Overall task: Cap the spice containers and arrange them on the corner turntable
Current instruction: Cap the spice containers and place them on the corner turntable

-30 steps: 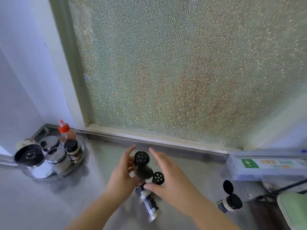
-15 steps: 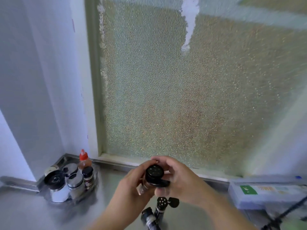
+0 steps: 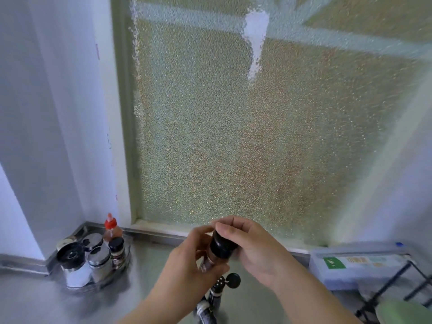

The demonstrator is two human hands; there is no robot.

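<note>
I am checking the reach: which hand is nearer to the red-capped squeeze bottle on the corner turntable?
Left. The left hand is just right of the red-capped squeeze bottle; the right hand is farther right, beyond the black-lidded spice jar both hold.

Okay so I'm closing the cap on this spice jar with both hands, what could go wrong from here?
1. The spice jar is held in the air, left hand on the body, right hand on the black cap; a slip could drop it onto the open shaker below.
2. The turntable already looks crowded, so adding the jar could knock over the red-capped bottle.
</note>
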